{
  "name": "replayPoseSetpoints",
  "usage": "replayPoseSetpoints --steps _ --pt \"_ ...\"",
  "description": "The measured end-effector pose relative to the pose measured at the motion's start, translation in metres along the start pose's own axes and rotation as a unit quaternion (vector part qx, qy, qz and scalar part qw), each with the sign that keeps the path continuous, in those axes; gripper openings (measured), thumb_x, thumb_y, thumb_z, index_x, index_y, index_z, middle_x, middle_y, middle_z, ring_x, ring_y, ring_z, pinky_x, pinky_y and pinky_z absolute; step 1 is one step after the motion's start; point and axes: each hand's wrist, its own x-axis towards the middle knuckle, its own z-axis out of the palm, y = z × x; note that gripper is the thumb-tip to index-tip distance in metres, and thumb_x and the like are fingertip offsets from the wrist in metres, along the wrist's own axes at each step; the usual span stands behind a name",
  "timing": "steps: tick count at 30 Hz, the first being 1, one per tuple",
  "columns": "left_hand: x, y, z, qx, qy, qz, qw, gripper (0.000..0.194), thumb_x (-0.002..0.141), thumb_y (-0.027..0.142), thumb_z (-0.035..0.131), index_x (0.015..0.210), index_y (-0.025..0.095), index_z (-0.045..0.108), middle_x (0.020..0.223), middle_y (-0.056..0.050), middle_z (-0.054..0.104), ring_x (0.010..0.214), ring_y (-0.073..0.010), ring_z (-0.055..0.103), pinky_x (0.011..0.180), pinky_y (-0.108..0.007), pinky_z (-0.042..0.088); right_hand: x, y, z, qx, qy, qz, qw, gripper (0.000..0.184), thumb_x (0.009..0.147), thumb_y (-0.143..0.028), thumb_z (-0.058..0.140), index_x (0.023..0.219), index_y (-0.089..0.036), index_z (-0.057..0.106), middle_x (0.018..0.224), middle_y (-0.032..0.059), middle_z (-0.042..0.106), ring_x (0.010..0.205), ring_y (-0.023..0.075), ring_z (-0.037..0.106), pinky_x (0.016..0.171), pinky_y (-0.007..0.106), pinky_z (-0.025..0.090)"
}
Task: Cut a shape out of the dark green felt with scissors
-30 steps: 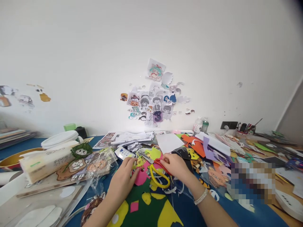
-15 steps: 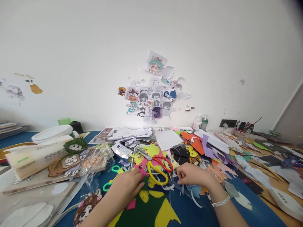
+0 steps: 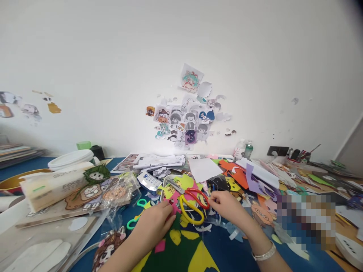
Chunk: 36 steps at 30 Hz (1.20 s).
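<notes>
My left hand (image 3: 157,222) has its fingers curled together over a pink paper scrap (image 3: 176,207); what they hold, if anything, is hidden. My right hand (image 3: 227,207) is closed in a pinch beside the red handle of the scissors (image 3: 189,206). I cannot make out what sits between those fingers. These scissors have one red and one yellow handle, and their blades point up and left over a white tray (image 3: 163,193) heaped with yellow and pink cut paper. Green-handled scissors (image 3: 135,219) lie left of my left hand, partly covered. Below is a dark green sheet (image 3: 167,257) with yellow pieces.
On the left, a tissue pack (image 3: 56,185) and plastic-wrapped cutouts lie on boards. A white sheet (image 3: 204,169) and orange paper (image 3: 235,173) lie behind my hands. Two bottles (image 3: 239,150) stand by the wall. A white power strip (image 3: 350,247) is at the right.
My right hand moved off the red scissor handle to the right, then came back beside it, pinched. My left hand stayed near the pink paper, and the green-handled scissors came into view.
</notes>
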Motion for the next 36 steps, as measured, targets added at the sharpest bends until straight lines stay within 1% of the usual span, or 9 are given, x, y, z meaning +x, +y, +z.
replayPoseSetpoints --steps 3,7,11,16,22,24,28,32,36 --pt "-0.001 0.004 0.000 -0.044 0.032 -0.003 0.998 0.026 0.088 0.037 0.030 0.086 0.022 0.052 0.098 -0.005 0.056 0.085 -0.0182 0.057 0.069 -0.028 0.044 0.001 -0.012 0.005 0.018 0.059 -0.047 0.997 0.026 0.088 -0.029 0.039 0.064 -0.020 0.046 0.051 -0.0041 0.044 0.047 0.0120 0.045 0.046 0.021 0.032" --pt "-0.002 0.010 -0.001 -0.094 0.041 0.004 0.995 0.024 0.087 0.038 0.032 0.090 0.025 0.052 0.099 -0.003 0.056 0.086 -0.0178 0.056 0.071 -0.029 0.044 -0.001 -0.021 0.014 0.009 0.144 -0.127 0.981 0.021 0.088 -0.026 0.039 0.079 -0.019 0.055 0.070 0.0058 0.059 0.068 0.0198 0.056 0.062 0.029 0.041" --pt "-0.002 0.013 0.000 -0.138 0.033 0.004 0.990 0.026 0.086 0.039 0.034 0.099 0.027 0.052 0.104 -0.003 0.056 0.093 -0.0188 0.055 0.078 -0.031 0.045 -0.003 -0.023 0.016 0.107 0.190 -0.180 0.959 0.019 0.090 -0.025 0.040 0.083 -0.020 0.057 0.076 0.0066 0.062 0.070 0.0183 0.058 0.063 0.028 0.045" --pt "-0.003 0.016 0.002 -0.184 0.014 0.012 0.983 0.029 0.086 0.039 0.036 0.109 0.028 0.049 0.109 -0.004 0.056 0.098 -0.0205 0.054 0.081 -0.033 0.043 -0.008 -0.034 0.023 0.284 0.145 -0.125 0.939 0.011 0.085 -0.027 0.050 0.076 -0.021 0.052 0.079 0.0045 0.063 0.066 0.0156 0.059 0.060 0.025 0.047" --pt "0.000 0.024 0.013 -0.234 0.016 0.025 0.972 0.021 0.087 0.035 0.035 0.079 0.021 0.049 0.083 -0.003 0.057 0.076 -0.0154 0.051 0.066 -0.026 0.038 -0.014 -0.045 0.042 0.313 0.150 -0.100 0.933 0.034 0.079 -0.030 0.058 0.060 -0.022 0.032 0.057 -0.0050 0.041 0.053 0.0117 0.045 0.050 0.022 0.035" --pt "0.000 0.025 0.017 -0.251 0.026 0.034 0.967 0.023 0.087 0.034 0.034 0.073 0.021 0.046 0.078 -0.002 0.055 0.072 -0.0141 0.048 0.063 -0.025 0.036 -0.016 -0.047 0.045 0.353 0.128 -0.088 0.923 0.032 0.078 -0.032 0.061 0.062 -0.022 0.035 0.059 -0.0048 0.042 0.057 0.0126 0.047 0.052 0.023 0.037" --pt "-0.002 0.026 0.018 -0.254 0.032 0.076 0.964 0.021 0.087 0.030 0.032 0.070 0.021 0.041 0.075 -0.001 0.052 0.069 -0.0125 0.045 0.062 -0.024 0.033 -0.016 -0.048 0.044 0.485 0.041 -0.081 0.870 0.020 0.084 -0.040 0.054 0.088 -0.020 0.050 0.067 -0.0016 0.055 0.059 0.0133 0.054 0.056 0.024 0.043" --pt "-0.004 0.026 0.007 -0.246 0.012 0.081 0.966 0.023 0.087 0.027 0.030 0.066 0.020 0.036 0.070 0.001 0.047 0.063 -0.0109 0.039 0.059 -0.024 0.029 -0.013 -0.046 0.039 0.429 0.008 -0.090 0.899 0.037 0.089 -0.042 0.046 0.064 -0.016 0.055 0.050 -0.0030 0.048 0.044 0.0090 0.045 0.045 0.021 0.036" --pt "-0.005 0.027 -0.006 -0.272 -0.015 0.085 0.958 0.025 0.087 0.030 0.032 0.064 0.020 0.034 0.066 0.002 0.042 0.061 -0.0105 0.035 0.057 -0.024 0.028 -0.015 -0.048 0.035 0.485 0.028 -0.078 0.871 0.035 0.090 -0.042 0.045 0.069 -0.016 0.056 0.048 -0.0035 0.051 0.040 0.0084 0.046 0.043 0.020 0.038"
